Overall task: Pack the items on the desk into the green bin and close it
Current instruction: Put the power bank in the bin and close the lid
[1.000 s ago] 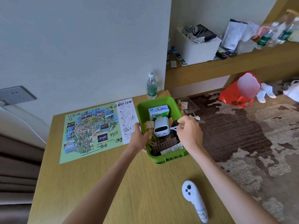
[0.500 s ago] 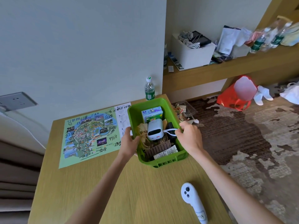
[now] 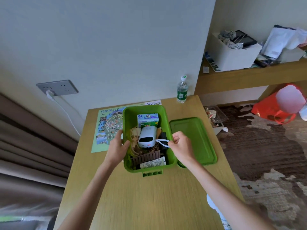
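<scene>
Pinching right hand (image 3: 181, 145): we are nipping the white strap (image 3: 162, 142) between thumb and curled fingers, just over the bin's right rim.
Left hand (image 3: 117, 146): we are clasping the bin's left wall, with the thumb hooking inside the rim and the fingers lying along the outside.
Green bin (image 3: 149, 168): it is sitting open on the desk (image 3: 149, 201), toward the far half, between our 2 hands.
Lid (image 3: 193, 140): it is lying flat on the desk just right of the bin, with its left edge touching the bin. We are not able to tell whether a hinge is joining them.
White device (image 3: 147, 136): it is lying in the middle of the bin, its strap trailing right to our fingers.
Other contents: 1 colourful carton (image 3: 147, 119) is standing at the far end. Tan strands (image 3: 134, 138) are lying left of the device, and a black item (image 3: 163, 136) is sitting against the right wall. A brown ribbed piece (image 3: 146, 157) and 1 tube (image 3: 152, 163) are lying at the near end.
Map sheet (image 3: 108, 128): it is lying left of the bin, its right edge running under it.
Water bottle (image 3: 182, 91): it is standing upright at the desk's far edge.
White controller (image 3: 211, 203): it is lying at the near right edge, with our right forearm partly hiding it.
</scene>
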The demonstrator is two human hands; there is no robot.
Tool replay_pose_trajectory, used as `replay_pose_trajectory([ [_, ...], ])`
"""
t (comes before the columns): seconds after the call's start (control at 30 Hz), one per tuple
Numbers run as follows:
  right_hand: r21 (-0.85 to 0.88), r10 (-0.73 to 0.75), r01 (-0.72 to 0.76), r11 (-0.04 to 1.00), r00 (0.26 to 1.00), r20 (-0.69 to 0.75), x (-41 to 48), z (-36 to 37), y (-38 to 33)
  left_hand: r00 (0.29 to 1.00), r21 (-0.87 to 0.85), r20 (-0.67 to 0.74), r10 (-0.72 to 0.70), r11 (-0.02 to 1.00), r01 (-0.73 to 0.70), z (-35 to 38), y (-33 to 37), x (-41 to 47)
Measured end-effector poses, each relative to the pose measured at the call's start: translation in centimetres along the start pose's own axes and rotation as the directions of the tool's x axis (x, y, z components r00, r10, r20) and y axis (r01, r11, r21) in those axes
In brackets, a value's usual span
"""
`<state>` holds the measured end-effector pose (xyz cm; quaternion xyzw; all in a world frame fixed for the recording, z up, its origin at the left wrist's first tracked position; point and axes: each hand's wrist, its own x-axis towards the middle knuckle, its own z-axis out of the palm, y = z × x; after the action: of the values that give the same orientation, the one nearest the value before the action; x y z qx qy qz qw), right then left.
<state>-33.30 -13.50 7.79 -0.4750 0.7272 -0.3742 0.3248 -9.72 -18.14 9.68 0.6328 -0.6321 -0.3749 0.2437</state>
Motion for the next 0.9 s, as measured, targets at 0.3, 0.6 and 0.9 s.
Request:
replay_pose_trajectory([
  [0.3, -0.100, -0.049, 0.059, 0.993, 0.994, 0.101, -0.1, 3.9, 0.7, 0.991, 0.025, -0.058, -0.119, 0.992, 0.121, -0.4, -4.7, -1.0],
  [0.6, -0.221, -0.072, 0.079, 0.972, 0.997, 0.037, 0.9, 1.7, 4.8, 0.981, 0.077, -0.179, -0.073, 0.993, 0.088, 0.5, -5.2, -1.7],
  [0.9, -0.779, 0.052, 0.207, 0.592, 0.955, 0.293, -2.3, 1.8, 11.0, 0.977, 0.032, -0.205, -0.061, 0.997, 0.069, 0.8, -5.6, -1.6],
])
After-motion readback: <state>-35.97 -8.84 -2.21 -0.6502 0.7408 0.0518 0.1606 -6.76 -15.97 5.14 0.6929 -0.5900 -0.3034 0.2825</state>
